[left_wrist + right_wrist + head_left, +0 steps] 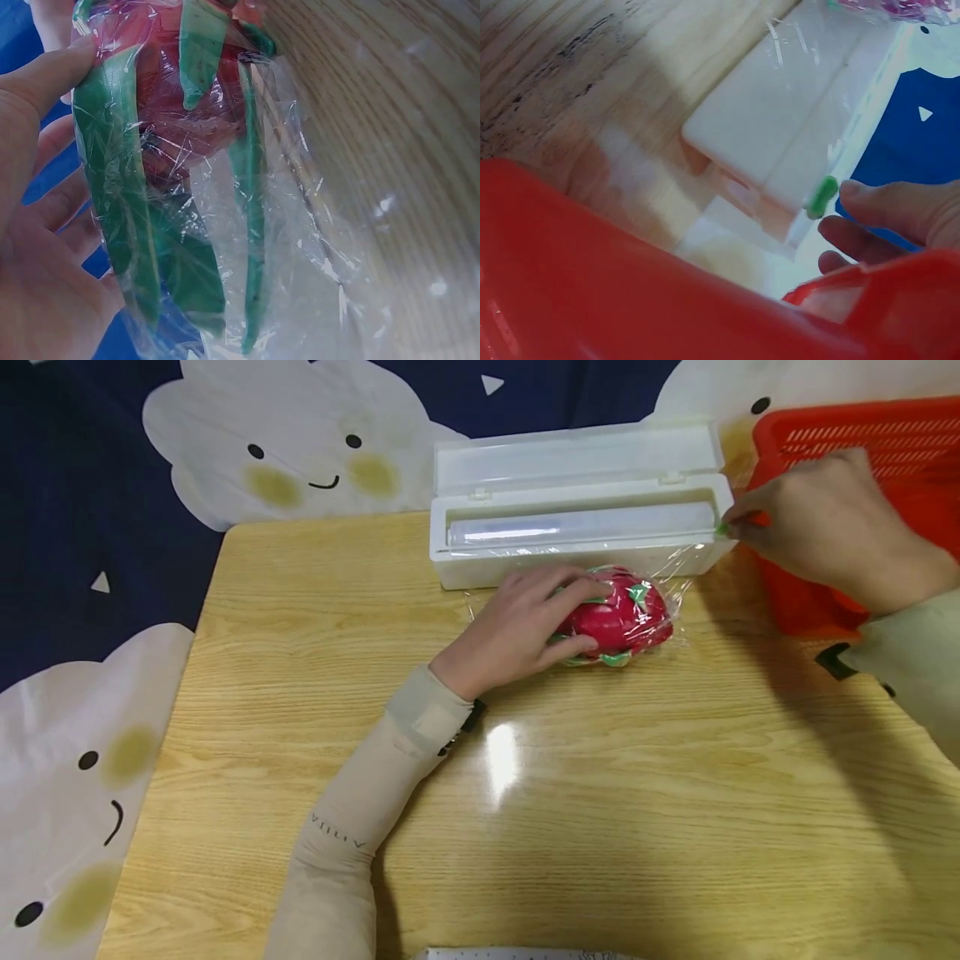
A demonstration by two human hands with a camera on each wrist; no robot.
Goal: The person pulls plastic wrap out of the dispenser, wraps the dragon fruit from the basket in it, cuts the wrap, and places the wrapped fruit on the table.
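My left hand (525,622) holds a red toy dragon fruit (618,614) with green leaf tips, pressed against the table. Clear cling film covers the fruit; in the left wrist view, wrinkled film (300,195) hangs past the long green leaves (112,172). Behind it stands a long white cling film box (570,568), its lid raised, with a roll (585,525) inside. Film stretches from the box's front edge to the fruit. At the box's right end, my right hand (832,522) pinches a small green slider (823,198) between thumb and fingers.
A red plastic basket (795,602) stands at the right, close beside the box and under my right forearm. The wooden table (300,627) meets a cloud-patterned cloth (300,410) at the back and left. Part of a white sheet (510,953) shows at the near edge.
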